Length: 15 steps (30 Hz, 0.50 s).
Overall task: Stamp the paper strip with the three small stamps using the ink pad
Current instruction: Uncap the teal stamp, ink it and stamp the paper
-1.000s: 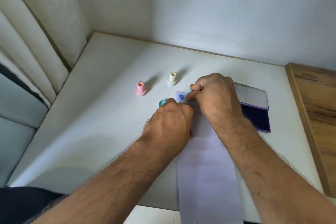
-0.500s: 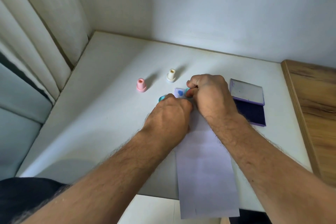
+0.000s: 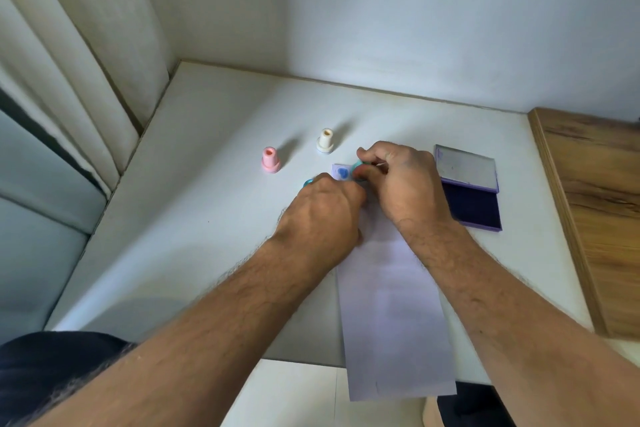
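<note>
A pale paper strip (image 3: 391,305) runs from the table's near edge to the middle, with a blue print (image 3: 342,173) at its far end. My right hand (image 3: 401,180) grips a teal stamp (image 3: 357,169) just right of that print, touching the strip. My left hand (image 3: 322,215) is curled on the strip's left edge, and a teal cap (image 3: 308,182) pokes out at its fingertips. A pink stamp (image 3: 269,160) and a cream stamp (image 3: 325,141) stand upright further back. The ink pad (image 3: 472,206) lies open to the right, with its lid (image 3: 465,168) folded back.
The white table (image 3: 194,218) sits in a corner, with walls behind it and a curtain (image 3: 69,80) at the left. A wooden surface (image 3: 595,211) borders the table on the right. The strip's near end overhangs the front edge.
Both hands stay at the strip's far end with barely any movement. The blue print beside the teal stamp is a little more exposed. The view has shifted slightly.
</note>
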Tool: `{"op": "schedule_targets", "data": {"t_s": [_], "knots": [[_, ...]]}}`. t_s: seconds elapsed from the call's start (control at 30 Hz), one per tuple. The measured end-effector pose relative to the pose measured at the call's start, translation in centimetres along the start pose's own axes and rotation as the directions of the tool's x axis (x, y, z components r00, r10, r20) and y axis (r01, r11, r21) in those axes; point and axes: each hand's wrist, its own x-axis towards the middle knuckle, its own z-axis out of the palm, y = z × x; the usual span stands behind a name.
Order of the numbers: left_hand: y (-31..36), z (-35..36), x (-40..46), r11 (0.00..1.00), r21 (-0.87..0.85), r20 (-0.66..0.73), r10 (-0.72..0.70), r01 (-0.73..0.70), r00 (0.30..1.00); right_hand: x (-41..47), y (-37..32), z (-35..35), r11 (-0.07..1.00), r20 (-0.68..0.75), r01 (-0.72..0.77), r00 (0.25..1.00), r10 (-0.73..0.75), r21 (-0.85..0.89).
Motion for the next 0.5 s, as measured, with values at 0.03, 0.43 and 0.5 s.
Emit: {"op": "schedule_targets", "data": {"t_s": [0.03,0.43,0.5], "knots": [[0.0,0.0,0.0,1.000,0.010,-0.005,0.001,-0.001,1.000,-0.1,0.2,0.1,0.998,-0.034,0.043,0.998,-0.044,-0.038],[-0.4,0.3,-0.3,0.998,-0.060,0.023,-0.013,0.015,1.000,-4.5,-0.2,-1.2,0.581,-0.079,-0.241,0.879,0.470,0.777],[-0.6,0.1,-0.3,0.992,-0.114,0.009,-0.046,0.046,0.999,-5.1,-0.9,-1.9,0.476,-0.030,-0.253,0.859,0.510,0.842]]}}
